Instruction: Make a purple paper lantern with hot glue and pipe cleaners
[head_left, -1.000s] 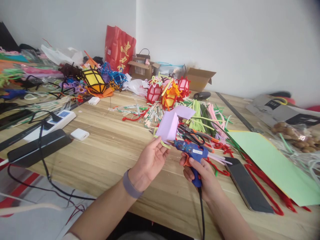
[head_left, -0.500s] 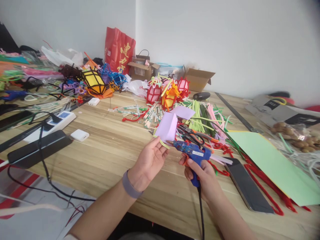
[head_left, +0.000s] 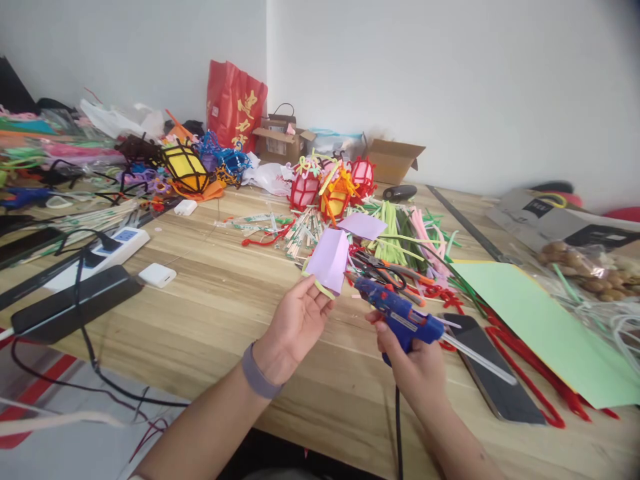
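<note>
Left hand (head_left: 300, 320): grip pinching the purple paper (head_left: 327, 259), lime strip (head_left: 324, 288) along its lower edge, in from the tabletop's (head_left: 225, 287) near edge. Your right hand (head_left: 415, 363) wraps the glue gun (head_left: 397, 312), apart from the paper. Folding looks done; you can't tell the bond. Loose sheet (head_left: 363, 225) beyond seems unused. Far-edge lanterns (head_left: 305, 189) look finished.

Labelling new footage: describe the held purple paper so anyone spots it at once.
On the wooden table, find the left hand, above a wristband. It holds the purple paper. Unlike the purple sheet lying behind, this one is creased, with a yellow-green strip along its near edge.
</note>
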### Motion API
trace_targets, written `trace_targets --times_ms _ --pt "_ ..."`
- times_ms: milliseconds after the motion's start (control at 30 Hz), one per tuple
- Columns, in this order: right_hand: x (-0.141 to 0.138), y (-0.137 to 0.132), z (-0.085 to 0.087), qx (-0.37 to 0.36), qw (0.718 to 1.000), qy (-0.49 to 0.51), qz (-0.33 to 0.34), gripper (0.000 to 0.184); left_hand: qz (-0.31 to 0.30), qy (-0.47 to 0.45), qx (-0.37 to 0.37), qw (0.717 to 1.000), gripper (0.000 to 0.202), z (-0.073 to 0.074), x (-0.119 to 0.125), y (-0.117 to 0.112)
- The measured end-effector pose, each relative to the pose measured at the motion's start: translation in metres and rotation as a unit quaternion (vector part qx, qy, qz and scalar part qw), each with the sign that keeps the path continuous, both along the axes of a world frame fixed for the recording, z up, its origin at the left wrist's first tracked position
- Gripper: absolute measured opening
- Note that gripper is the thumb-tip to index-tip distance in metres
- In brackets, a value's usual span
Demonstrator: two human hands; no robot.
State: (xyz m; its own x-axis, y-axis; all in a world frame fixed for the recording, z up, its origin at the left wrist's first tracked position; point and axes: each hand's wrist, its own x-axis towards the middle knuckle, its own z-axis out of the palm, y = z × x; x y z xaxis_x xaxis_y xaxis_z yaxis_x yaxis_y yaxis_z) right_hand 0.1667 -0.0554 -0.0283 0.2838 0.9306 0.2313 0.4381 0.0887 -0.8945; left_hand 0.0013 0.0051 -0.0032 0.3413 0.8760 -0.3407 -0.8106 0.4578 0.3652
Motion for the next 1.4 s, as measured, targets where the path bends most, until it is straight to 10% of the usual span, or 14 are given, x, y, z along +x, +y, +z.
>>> trace_targets --times_ms 267,567,800,1000,1400 --pt "0.028 -0.002 0.008 -0.246 0.924 0.262 0.131 0.042 0.032 -0.008 0.013 0.999 0.023 0.0 -0.01 0.009" --pt "0.04 0.0 0.001 -0.424 0.871 0.007 0.247 0.05 0.04 -0.025 0.026 0.999 0.025 0.003 -0.009 0.008" --pt "0.023 0.003 0.022 -0.177 0.887 -0.42 0.067 0.035 0.04 -0.027 0.036 0.998 0.027 0.001 -0.005 0.007" --pt "-0.032 0.024 0.028 0.099 0.92 -0.369 0.089 0.021 0.029 -0.036 0.043 0.998 0.032 0.002 -0.002 0.005" --pt "-0.054 0.041 0.017 0.118 0.928 -0.35 0.056 0.009 0.041 -0.028 0.084 0.995 0.033 -0.001 0.004 0.004"
